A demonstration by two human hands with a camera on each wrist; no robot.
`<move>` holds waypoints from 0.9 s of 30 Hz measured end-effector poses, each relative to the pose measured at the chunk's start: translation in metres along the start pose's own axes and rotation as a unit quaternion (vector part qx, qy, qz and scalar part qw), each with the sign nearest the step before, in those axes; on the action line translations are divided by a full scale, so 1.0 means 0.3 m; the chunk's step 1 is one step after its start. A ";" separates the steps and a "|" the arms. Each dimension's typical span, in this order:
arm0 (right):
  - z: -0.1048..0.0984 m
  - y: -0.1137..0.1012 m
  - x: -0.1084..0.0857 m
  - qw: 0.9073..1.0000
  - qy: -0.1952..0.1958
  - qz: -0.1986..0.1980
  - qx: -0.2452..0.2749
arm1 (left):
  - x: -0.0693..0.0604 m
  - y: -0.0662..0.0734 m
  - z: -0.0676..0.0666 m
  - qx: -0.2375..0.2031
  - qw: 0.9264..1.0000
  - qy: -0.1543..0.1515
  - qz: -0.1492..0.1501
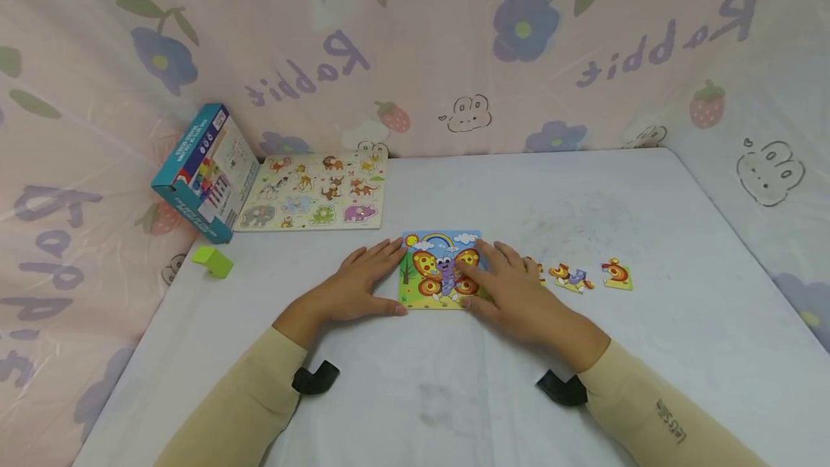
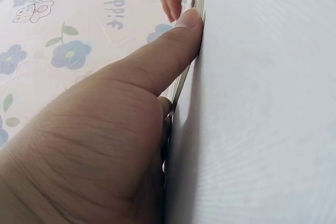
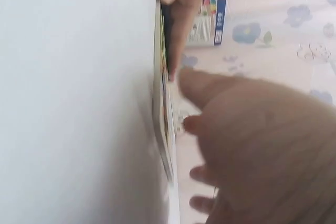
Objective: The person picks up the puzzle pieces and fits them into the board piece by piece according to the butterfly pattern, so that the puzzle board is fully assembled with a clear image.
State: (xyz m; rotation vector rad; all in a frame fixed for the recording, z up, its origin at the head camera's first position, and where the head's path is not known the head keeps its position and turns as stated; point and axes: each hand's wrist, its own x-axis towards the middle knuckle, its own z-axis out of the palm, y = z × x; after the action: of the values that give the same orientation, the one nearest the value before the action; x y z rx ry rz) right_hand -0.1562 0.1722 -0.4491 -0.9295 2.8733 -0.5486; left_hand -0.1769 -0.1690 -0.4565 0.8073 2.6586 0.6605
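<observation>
A square butterfly puzzle (image 1: pixel 447 287) lies flat on the white table between both hands, its picture showing a sun, a rainbow and an orange-winged butterfly. Along its left edge rests my left hand (image 1: pixel 359 282), fingers extended and thumb at the lower left corner; the left wrist view shows this thumb (image 2: pixel 173 51) against the board's edge. Over the right part of the puzzle is my right hand (image 1: pixel 519 294), fingers spread and covering some of the picture. In the right wrist view the right hand (image 3: pixel 252 129) appears above the thin board (image 3: pixel 158 98), gripping nothing visible.
Right of the puzzle lie loose puzzle pieces (image 1: pixel 570 277), one partly hidden by the right hand, and another piece (image 1: pixel 617 274) farther out. A blue box (image 1: pixel 207 171) stands at the back left beside an animal board (image 1: pixel 311 189). A green block (image 1: pixel 212 261) sits near the left edge.
</observation>
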 end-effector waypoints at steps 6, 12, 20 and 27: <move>-0.052 0.092 -0.001 0.988 0.047 0.005 0.144 | -0.006 0.006 -0.005 0.000 1.000 0.002 0.002; -0.104 0.210 -0.029 0.942 0.081 0.005 0.325 | -0.004 0.006 -0.004 -0.002 1.000 0.002 0.004; -0.155 0.333 -0.065 0.916 0.079 0.015 0.393 | -0.005 0.003 -0.001 -0.002 1.000 0.000 0.003; -0.158 0.370 -0.069 0.947 0.014 0.057 0.316 | -0.003 -0.004 0.003 0.003 1.000 -0.002 -0.002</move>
State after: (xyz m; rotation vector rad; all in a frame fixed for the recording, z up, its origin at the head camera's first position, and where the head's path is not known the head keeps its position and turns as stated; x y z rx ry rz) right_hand -0.2089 0.2825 -0.4452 -0.6393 2.4654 -1.3594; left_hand -0.1765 -0.1701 -0.4576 0.8035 2.6589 0.6503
